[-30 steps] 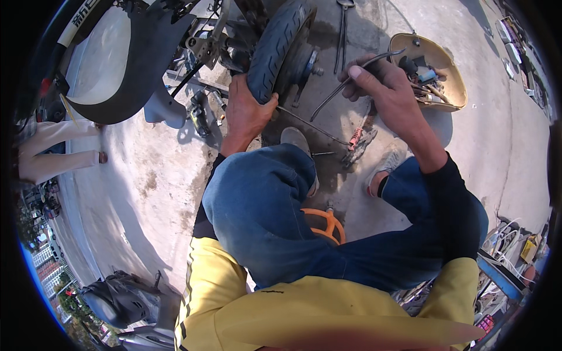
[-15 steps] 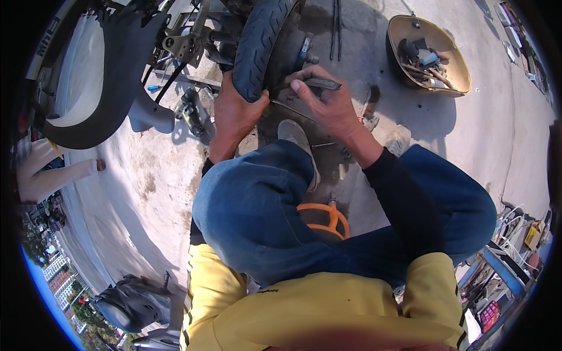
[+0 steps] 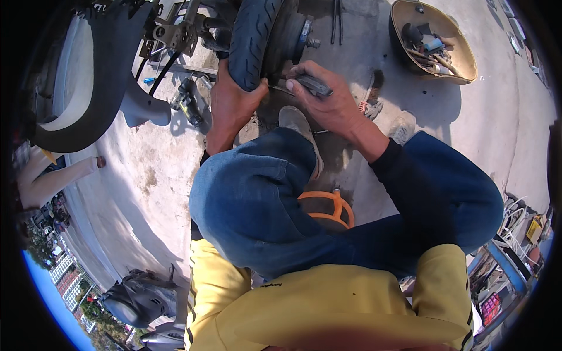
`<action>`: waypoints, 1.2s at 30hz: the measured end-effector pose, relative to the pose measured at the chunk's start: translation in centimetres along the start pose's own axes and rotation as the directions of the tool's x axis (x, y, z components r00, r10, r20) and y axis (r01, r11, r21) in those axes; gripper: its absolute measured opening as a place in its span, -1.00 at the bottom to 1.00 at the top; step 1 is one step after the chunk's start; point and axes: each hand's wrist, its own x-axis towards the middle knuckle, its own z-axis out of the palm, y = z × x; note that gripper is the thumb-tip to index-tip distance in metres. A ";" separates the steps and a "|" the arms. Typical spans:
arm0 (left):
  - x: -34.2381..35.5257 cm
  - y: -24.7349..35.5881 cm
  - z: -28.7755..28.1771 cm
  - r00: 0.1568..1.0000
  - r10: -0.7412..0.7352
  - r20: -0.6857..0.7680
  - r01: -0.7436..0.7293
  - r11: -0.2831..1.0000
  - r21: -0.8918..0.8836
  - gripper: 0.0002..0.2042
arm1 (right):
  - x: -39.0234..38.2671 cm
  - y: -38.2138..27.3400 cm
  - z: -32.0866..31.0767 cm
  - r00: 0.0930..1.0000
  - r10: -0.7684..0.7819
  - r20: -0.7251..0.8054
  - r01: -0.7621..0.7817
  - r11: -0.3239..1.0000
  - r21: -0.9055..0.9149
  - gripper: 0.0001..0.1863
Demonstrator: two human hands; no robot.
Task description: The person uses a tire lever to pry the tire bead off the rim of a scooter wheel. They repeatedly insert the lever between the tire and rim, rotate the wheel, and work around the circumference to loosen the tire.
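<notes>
My left hand (image 3: 233,105) is wrapped round the near end of a black motorcycle tyre (image 3: 253,50), its thumb pressed at the tread's edge. Just right of the wheel, my right hand (image 3: 325,96) grips a dark grey bar-like tool (image 3: 315,86). The tool's inner end points toward the tyre's rim side, and its exact kind is hard to make out. A thin metal rod (image 3: 283,89) shows between the two hands. Beyond them, the wheel's axle end (image 3: 313,42) sticks out at the hub.
A tan bowl-like container (image 3: 468,70) with tools and scraps stands at far right. A brush (image 3: 376,82) lies by my right wrist. Two dark rods (image 3: 337,23) lie beyond the wheel. Motorcycle bodywork (image 3: 108,99) is at left; an orange round frame (image 3: 339,205) sits below my legs.
My right hand has shifted slightly and turned, with the dark tool now tilted more steeply down to the right. The left hand keeps its hold on the tyre. The view has shifted a little.
</notes>
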 end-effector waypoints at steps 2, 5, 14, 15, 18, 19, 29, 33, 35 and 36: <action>0.1 0.1 0.3 1.000 0.013 0.009 -0.013 0.999 -0.035 -0.25 | 1.0 -0.1 -1.3 0.993 0.021 0.119 -0.005 0.991 -0.132 -0.65; 0.0 -0.1 0.2 0.999 0.039 -0.015 -0.040 0.999 -0.025 -0.25 | 0.3 -0.4 -1.8 0.998 0.001 0.059 0.008 0.988 -0.154 -0.60; 0.0 -0.9 0.7 0.999 0.044 0.013 -0.044 0.999 -0.020 -0.21 | -0.4 -4.4 -2.4 0.993 0.011 0.118 0.067 0.769 -0.636 -0.74; 0.0 -0.7 0.7 0.999 0.036 0.024 -0.035 0.999 -0.016 -0.20 | -0.3 -4.7 -2.2 0.988 0.039 0.150 0.086 0.671 -0.737 -0.76; -0.2 -0.9 0.5 0.999 0.013 0.033 -0.013 1.000 0.001 -0.20 | 1.5 -6.6 -1.9 0.940 0.195 0.279 0.161 0.469 -0.869 -0.73; -0.3 -0.9 0.4 1.000 0.018 0.017 -0.018 1.000 -0.013 -0.20 | 1.7 -6.4 -1.7 0.951 0.081 0.297 0.228 0.464 -0.856 -0.80; 0.4 -1.1 1.0 0.995 0.087 -0.058 -0.086 0.996 0.005 -0.19 | 4.8 -5.2 -2.8 0.789 -0.167 0.591 0.614 0.231 -0.754 -0.91; 0.3 -1.0 1.1 0.996 0.067 -0.059 -0.067 0.998 0.004 -0.20 | 6.2 -5.9 -2.6 0.735 -0.134 0.664 0.678 0.132 -0.723 -0.89; 0.3 -1.2 1.3 0.997 0.061 -0.054 -0.061 0.998 0.005 -0.21 | 7.4 -4.6 -2.1 0.691 -0.189 0.698 0.722 0.143 -0.677 -0.88; 0.3 -1.2 1.3 0.996 0.064 -0.054 -0.063 0.998 0.012 -0.22 | 7.9 -3.9 -2.1 0.667 -0.218 0.713 0.744 0.143 -0.653 -0.88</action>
